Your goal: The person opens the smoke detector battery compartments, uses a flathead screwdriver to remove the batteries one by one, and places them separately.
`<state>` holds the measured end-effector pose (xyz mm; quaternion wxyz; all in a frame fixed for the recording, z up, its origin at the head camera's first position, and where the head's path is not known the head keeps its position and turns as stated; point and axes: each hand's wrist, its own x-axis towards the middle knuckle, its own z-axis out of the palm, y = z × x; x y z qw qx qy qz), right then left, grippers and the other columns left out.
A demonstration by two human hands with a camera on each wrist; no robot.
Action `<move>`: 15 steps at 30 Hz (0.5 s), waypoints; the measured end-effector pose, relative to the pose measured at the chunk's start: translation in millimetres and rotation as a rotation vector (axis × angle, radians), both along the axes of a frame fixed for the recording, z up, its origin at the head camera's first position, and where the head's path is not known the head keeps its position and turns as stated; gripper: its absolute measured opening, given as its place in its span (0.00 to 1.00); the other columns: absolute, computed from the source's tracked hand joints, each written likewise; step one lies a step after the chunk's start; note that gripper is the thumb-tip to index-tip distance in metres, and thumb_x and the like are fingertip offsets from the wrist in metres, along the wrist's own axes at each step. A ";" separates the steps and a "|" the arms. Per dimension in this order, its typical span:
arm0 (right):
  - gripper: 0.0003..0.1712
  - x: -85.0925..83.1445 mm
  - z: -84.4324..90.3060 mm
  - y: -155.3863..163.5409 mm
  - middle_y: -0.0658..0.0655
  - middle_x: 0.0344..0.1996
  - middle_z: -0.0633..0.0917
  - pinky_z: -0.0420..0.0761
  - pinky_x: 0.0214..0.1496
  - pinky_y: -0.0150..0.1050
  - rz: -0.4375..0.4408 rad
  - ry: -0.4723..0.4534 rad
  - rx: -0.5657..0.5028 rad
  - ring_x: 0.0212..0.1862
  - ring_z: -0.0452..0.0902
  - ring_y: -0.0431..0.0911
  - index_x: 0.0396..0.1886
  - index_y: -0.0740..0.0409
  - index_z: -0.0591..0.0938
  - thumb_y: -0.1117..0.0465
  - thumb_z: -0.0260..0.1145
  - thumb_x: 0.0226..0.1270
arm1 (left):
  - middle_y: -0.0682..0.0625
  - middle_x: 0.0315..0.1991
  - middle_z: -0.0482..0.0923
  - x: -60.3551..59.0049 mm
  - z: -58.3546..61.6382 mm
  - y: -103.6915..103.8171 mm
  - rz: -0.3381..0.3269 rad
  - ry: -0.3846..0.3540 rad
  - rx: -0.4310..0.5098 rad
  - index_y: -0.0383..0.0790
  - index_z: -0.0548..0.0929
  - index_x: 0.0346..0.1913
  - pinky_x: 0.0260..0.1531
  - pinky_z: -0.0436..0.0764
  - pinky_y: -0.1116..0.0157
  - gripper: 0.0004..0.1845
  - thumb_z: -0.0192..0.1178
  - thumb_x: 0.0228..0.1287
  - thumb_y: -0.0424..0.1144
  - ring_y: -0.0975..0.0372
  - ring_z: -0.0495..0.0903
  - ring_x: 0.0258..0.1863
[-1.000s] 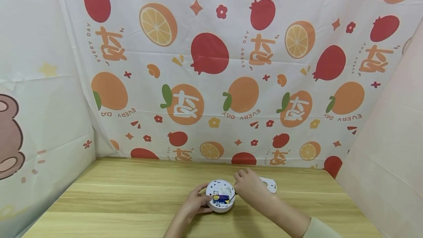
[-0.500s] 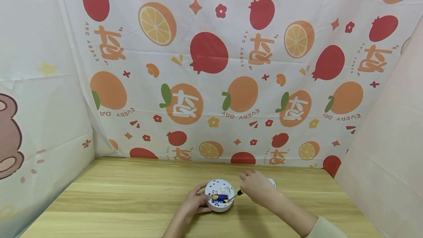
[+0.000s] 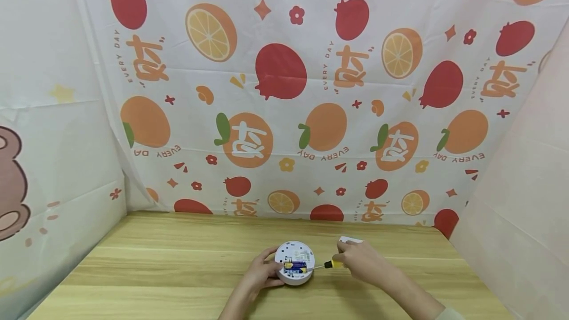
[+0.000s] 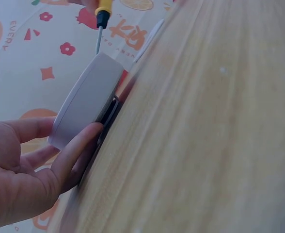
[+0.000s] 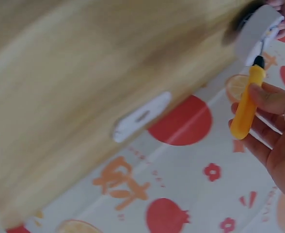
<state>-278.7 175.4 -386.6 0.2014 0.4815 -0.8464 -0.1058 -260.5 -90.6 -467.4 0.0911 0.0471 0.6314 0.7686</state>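
Head view: your left hand (image 3: 263, 273) grips a round white battery device (image 3: 293, 251) at the tabletop (image 3: 178, 260); your right hand (image 3: 366, 263) holds a screwdriver (image 3: 330, 264) to its batteries (image 3: 295, 267). Left wrist: fingers (image 4: 77, 150) clasp the device's side. Right wrist: fingers pinch the yellow handle (image 5: 245, 109).

Cloth-walled booth (image 3: 511, 186), fruit-print backdrop (image 3: 282, 70), pale sheets (image 3: 66, 152) on both sides, wood-grain tabletop (image 3: 178, 256)
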 end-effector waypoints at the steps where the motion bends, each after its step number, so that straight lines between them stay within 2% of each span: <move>1: 0.13 -0.8 -2.9 2.5 0.45 0.23 0.72 0.69 0.19 0.26 0.007 -0.025 -0.028 0.25 0.69 0.36 0.26 0.49 0.83 0.70 0.74 0.40 | 0.35 0.42 0.73 -0.1 -0.3 -0.1 0.001 0.000 0.001 0.22 0.52 0.65 0.31 0.82 0.59 0.32 0.51 0.59 0.26 0.56 0.78 0.32; 9: 0.15 -4.2 -21.6 17.0 0.41 0.26 0.72 0.68 0.20 0.26 -0.059 -0.276 -0.203 0.28 0.67 0.34 0.36 0.52 0.86 0.69 0.70 0.47 | 0.34 0.42 0.73 0.3 -1.2 -0.8 -0.004 0.003 0.014 0.22 0.52 0.64 0.31 0.82 0.59 0.32 0.51 0.58 0.25 0.55 0.78 0.33; 15: 0.15 -7.4 -27.8 20.9 0.42 0.27 0.72 0.68 0.23 0.26 -0.071 -0.366 -0.292 0.28 0.65 0.33 0.39 0.57 0.86 0.69 0.70 0.48 | 0.34 0.42 0.73 0.9 -0.1 -0.5 -0.004 0.009 0.019 0.21 0.52 0.64 0.33 0.82 0.57 0.32 0.52 0.58 0.25 0.54 0.78 0.33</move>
